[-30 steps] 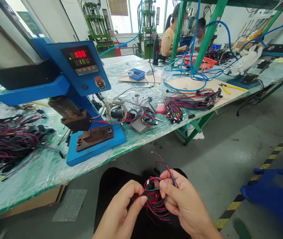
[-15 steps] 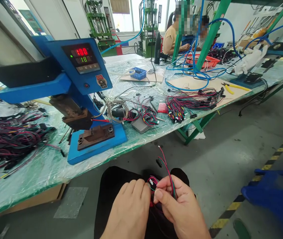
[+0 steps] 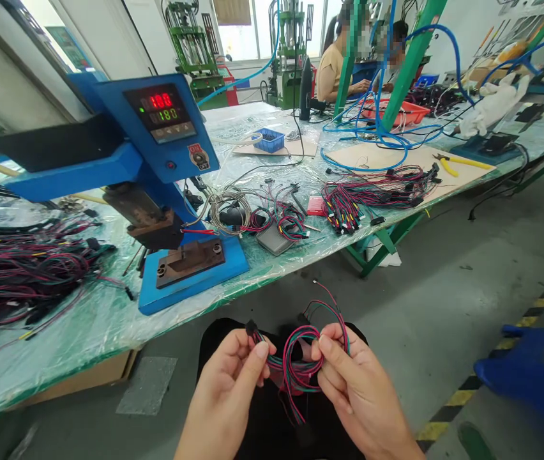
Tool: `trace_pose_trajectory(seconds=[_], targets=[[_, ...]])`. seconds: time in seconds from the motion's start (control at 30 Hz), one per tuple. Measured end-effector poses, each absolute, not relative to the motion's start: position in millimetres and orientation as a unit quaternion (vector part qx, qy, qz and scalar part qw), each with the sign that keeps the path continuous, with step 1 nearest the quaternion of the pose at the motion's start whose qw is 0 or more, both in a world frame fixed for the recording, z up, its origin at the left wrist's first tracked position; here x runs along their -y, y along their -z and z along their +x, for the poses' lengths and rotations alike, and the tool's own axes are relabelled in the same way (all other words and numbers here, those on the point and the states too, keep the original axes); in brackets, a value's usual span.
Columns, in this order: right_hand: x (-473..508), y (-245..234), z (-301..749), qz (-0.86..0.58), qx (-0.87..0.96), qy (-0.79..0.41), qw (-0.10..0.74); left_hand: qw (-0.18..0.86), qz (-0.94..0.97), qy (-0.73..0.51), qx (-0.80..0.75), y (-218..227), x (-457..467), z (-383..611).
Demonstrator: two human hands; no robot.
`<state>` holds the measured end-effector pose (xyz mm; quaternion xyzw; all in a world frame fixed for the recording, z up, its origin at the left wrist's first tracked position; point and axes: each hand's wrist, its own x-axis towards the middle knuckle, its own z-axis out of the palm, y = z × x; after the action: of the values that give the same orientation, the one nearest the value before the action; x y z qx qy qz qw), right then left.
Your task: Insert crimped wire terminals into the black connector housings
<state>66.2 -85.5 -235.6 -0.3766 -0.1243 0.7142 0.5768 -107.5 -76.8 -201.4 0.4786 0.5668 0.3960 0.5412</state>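
A looped bundle of thin red and green wires point(image 3: 298, 364) hangs between my two hands, above my dark lap point(image 3: 272, 434). My left hand point(image 3: 224, 390) pinches the bundle near a small black connector point(image 3: 251, 327), which sticks out above the fingertips. My right hand point(image 3: 358, 390) grips the other side of the loop between thumb and fingers. A few wire ends rise above that hand, and their far tips look bare or very fine.
A blue heat press point(image 3: 159, 115) stands on the plastic-covered bench point(image 3: 109, 326) ahead. Piles of wire harness point(image 3: 23, 275) lie to its left, with more on cardboard point(image 3: 372, 198). Two seated people work at the back. Something blue point(image 3: 535, 364) sits on the floor at right.
My hands have drawn apart, opening the bundle into a wider loop. The black connector now shows at my left hand, and the view has shifted slightly.
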Motion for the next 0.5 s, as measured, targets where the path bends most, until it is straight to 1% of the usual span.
trace_pose_trajectory(seconds=[0.07, 0.13, 0.2, 0.23, 0.3, 0.37, 0.43, 0.5], targets=[[86, 236, 64, -0.379, 0.112, -0.708, 0.585, 0.594, 0.402, -0.420, -0.557, 200, 72, -110], [86, 238, 63, -0.381, 0.108, -0.704, 0.589, 0.630, 0.367, -0.418, -0.542, 200, 69, -113], [88, 240, 64, -0.386, 0.123, -0.690, 0.600, 0.624, 0.390, -0.407, -0.541, 200, 67, -115], [89, 241, 65, -0.387, 0.138, -0.677, 0.611, 0.601, 0.419, -0.403, -0.548, 200, 67, -116], [93, 240, 69, -0.370, 0.176, -0.647, 0.643, 0.522, 0.483, -0.411, -0.570, 198, 67, -117], [97, 236, 73, -0.323, 0.223, -0.622, 0.677, 0.415, 0.543, -0.442, -0.581, 195, 70, -120], [98, 232, 75, -0.270, 0.256, -0.614, 0.696, 0.291, 0.622, -0.483, -0.544, 189, 73, -125], [96, 230, 74, -0.253, 0.233, -0.642, 0.686, 0.182, 0.717, -0.486, -0.465, 180, 76, -132]])
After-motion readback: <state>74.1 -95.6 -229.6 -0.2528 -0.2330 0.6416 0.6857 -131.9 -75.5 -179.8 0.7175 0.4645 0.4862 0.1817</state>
